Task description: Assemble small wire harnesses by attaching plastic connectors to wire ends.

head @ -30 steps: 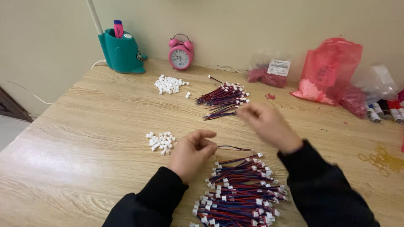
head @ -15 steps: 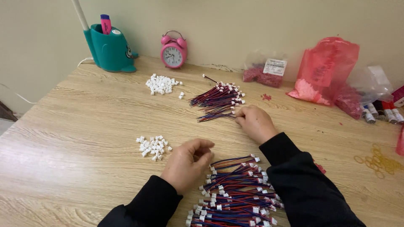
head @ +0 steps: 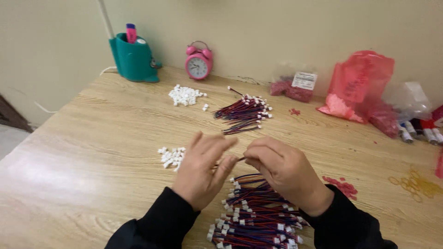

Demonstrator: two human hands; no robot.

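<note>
My left hand [head: 201, 171] and my right hand [head: 282, 171] meet over the wooden table [head: 92, 152], fingertips together. Between them runs a thin red-and-dark wire piece [head: 241, 159], pinched by my right hand; my left fingertips touch its end. Whether a white connector sits in my left fingers is hidden. A small heap of white plastic connectors [head: 170, 157] lies just left of my left hand. Under my wrists spreads a big bundle of red-blue wires with white plugs [head: 258, 214]. A second wire bundle [head: 243, 113] lies farther back.
At the back stand a teal pen holder [head: 134, 59] and a pink alarm clock [head: 198, 64], with another pile of white connectors [head: 184, 96] before them. Red plastic bags [head: 360, 87] and a clear bag [head: 295, 85] sit at the right. Yellow rubber bands [head: 417, 183] lie near the right edge.
My right hand has pulled back from the far wire bundle to meet my left hand near the front, bringing a wire piece with it. The camera has moved a little.
</note>
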